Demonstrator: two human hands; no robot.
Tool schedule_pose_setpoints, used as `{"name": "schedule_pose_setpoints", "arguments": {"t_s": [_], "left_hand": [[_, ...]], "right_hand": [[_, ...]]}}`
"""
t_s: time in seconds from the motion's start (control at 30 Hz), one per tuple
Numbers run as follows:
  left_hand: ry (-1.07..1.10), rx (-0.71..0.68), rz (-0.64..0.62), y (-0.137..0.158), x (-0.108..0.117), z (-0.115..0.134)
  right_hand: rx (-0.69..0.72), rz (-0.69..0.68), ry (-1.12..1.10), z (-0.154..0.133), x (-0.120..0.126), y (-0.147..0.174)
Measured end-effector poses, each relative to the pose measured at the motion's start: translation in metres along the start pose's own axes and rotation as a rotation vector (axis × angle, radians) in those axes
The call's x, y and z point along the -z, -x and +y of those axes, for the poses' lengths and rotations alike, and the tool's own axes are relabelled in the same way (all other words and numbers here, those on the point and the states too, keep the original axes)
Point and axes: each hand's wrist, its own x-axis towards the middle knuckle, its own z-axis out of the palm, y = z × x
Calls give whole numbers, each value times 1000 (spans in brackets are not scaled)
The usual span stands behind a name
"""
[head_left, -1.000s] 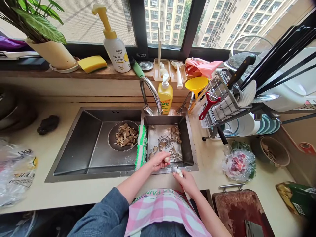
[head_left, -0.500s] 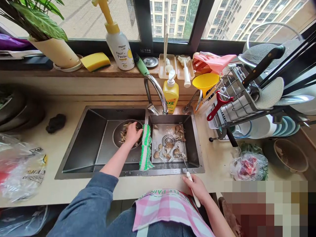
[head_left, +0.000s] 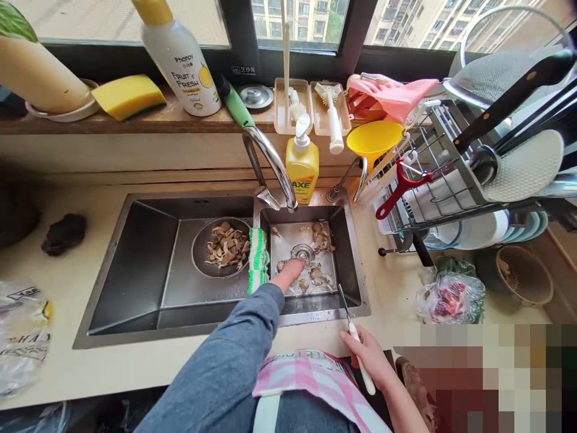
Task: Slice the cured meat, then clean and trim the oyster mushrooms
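Note:
My left hand [head_left: 292,272] reaches down into the small right basin [head_left: 349,258], among mushrooms lying near the drain. Its fingers are mostly hidden, so their grip does not show. Beside it lie loose mushrooms [head_left: 321,276], with another clump [head_left: 322,237] at the back right of this basin. My right hand [head_left: 367,355] is closed around the white handle of a small, narrow-bladed knife [head_left: 356,337] at the front edge of the sink, its blade pointing up and away. In the large left basin [head_left: 180,270], a round bowl [head_left: 198,258] holds a heap of cut mushrooms [head_left: 228,245].
A green-and-white cloth [head_left: 258,258] hangs over the divider. The faucet [head_left: 274,165] arches above, beside a yellow soap bottle [head_left: 302,165]. At right stand a dish rack [head_left: 428,204], wrapped meat [head_left: 451,297] and a colander [head_left: 518,276]. A black bundle [head_left: 64,233] lies at left.
My left hand has moved right, from the bowl of mushrooms to the right basin. The knife has shifted slightly, its tip now farther from the mushrooms. The view has come closer to the sink.

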Motion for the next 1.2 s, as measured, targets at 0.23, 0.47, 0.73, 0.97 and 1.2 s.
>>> {"name": "schedule_pose_setpoints", "arguments": {"t_s": [0.23,0.47,0.73,0.97,1.2], "left_hand": [[475,40,9,20,22,25],[1505,116,-414,75,28,50],[1002,-42,-432,89,34,64],[799,-84,-437,98,35,74],[833,-99,-360,97,21,65]], "right_hand": [[80,44,87,-22,-4,-12],[122,52,132,-35,3,-16],[131,20,163,-36,6,-11],[132,48,314,-36,3,-11],[106,81,411,-27,4,-16]]}}
